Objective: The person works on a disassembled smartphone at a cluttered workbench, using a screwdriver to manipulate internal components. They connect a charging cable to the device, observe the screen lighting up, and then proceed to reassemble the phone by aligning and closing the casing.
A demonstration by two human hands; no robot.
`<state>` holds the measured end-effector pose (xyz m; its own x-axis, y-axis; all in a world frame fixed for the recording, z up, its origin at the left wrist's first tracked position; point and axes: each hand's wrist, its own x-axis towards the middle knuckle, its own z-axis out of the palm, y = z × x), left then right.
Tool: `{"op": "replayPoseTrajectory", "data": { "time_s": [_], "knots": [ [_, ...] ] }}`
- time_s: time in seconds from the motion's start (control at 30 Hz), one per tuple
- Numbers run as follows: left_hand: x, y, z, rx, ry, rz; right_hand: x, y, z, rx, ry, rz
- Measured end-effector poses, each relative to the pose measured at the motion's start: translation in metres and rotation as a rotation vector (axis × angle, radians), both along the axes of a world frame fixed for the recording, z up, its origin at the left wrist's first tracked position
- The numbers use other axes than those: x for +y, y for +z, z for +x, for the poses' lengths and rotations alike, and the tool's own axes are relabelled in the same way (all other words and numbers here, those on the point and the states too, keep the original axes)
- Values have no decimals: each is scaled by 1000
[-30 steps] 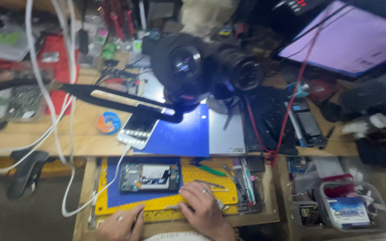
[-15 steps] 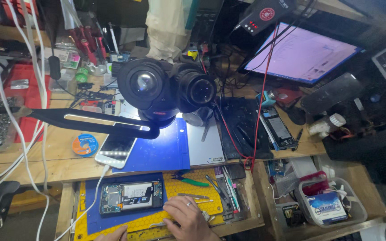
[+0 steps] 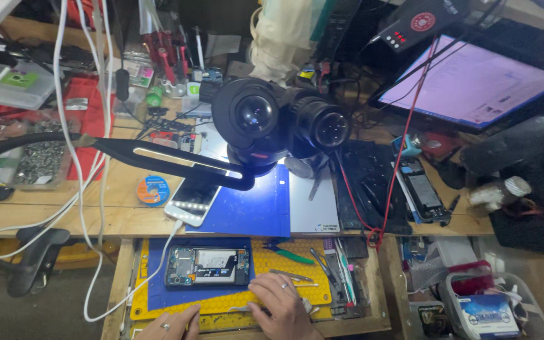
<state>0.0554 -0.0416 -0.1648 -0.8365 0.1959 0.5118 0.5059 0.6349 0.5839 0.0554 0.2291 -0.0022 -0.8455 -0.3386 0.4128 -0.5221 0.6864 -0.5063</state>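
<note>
The wooden surface point(image 3: 127, 214) stretched across your view, crowded from edge to edge, with a lit monitor point(image 3: 480, 82) glowing pale violet at the far right. At its centre stood a black stereo microscope point(image 3: 278, 123), its two eyepieces turned up toward you, above a blue work mat point(image 3: 253, 211) and a white pad just beside it. A slim black lamp arm point(image 3: 177, 160) reached in from the left, its light strip shining, and white cables point(image 3: 77, 157) trailed down across the wood. A white phone point(image 3: 191, 200) lay tilted at the blue mat's left edge, near a small round blue reel point(image 3: 153, 189). Below the surface, an open drawer held a yellow honeycomb mat point(image 3: 291, 264) with a blue mat on top, and on that lay the opened smartphone point(image 3: 208, 266), back cover off, its boards and battery showing. Green-handled cutters point(image 3: 288, 253) and metal tweezers point(image 3: 292, 275) rested on the yellow mat to the phone's right. Your right hand point(image 3: 281, 305), a ring on one finger, lay palm down on the yellow mat just below and to the right of the opened phone, fingers spread and flat; whether its grip had hold of anything underneath could not be told. Your left hand point(image 3: 174, 324), also ringed, sat at the drawer's near edge, mostly cut off by the frame, its grip impossible to judge.
</note>
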Motion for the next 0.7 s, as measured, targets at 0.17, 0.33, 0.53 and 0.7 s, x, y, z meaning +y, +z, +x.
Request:
{"op": "replayPoseTrajectory", "data": {
  "time_s": [0.17, 0.33, 0.53, 0.7],
  "knots": [
    [-4, 13, 1, -48, -21, -37, -1, 1, 0, -27, -13, 2],
    [2, 30, 4, -23, 43, -82, -1, 0, -1, -18, -19, 9],
    [5, 52, 4, -5, 89, -102, 0, 0, -1, -20, -4, 6],
    [8, 66, 3, 37, 111, -72, 0, 0, -1, -17, 1, 1]
  ]
}}
